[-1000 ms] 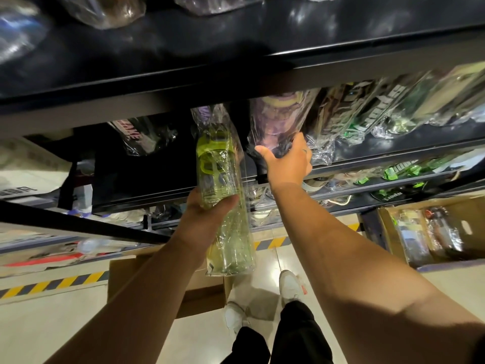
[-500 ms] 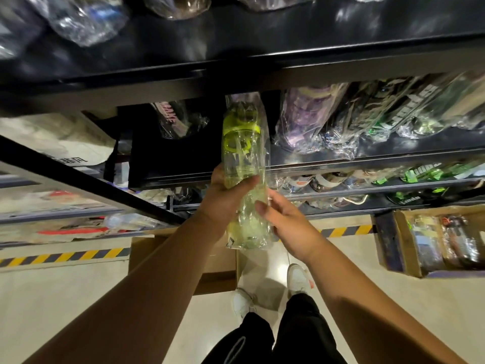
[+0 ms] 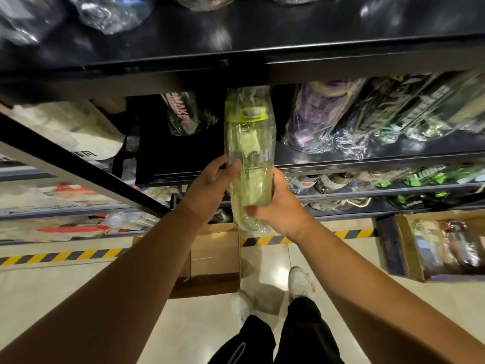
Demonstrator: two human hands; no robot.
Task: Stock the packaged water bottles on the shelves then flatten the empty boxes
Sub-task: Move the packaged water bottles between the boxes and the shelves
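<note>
At the bottom centre of the frame, your black trousers [image 3: 262, 340] and white shoes [image 3: 299, 281] stood on the pale tiled floor. Just above them an open cardboard box [image 3: 212, 258] sat on the floor, and behind it a yellow-and-black hazard stripe [image 3: 60, 256] ran across the frame. At the right edge another cardboard box [image 3: 404, 248] lay on the floor with wrapped bottles inside.

Both your forearms reached up to the middle of the frame. Your left hand [image 3: 210, 185] gripped the green water bottle [image 3: 249, 143] at its middle, thumb laid across the front and fingers curled behind. Your right hand [image 3: 278, 206] wrapped the lower part, thumb pressed across the front near the base. The bottle, in its clear plastic wrap, stood upright in both hands at the centre of the frame, its green cap end up and reaching close under the dark upper shelf [image 3: 262, 35]. Whether its base touched anything I cannot tell.

Behind it lay the black middle shelf [image 3: 420, 148]. To the right, a wrapped purple bottle [image 3: 317, 114] headed a row of wrapped bottles leaning toward the right edge. To the left, deeper in, stood a wrapped bottle with pink lettering [image 3: 183, 114]. More wrapped bottles [image 3: 112, 11] lay on the upper shelf at the top left, blurred.
</note>
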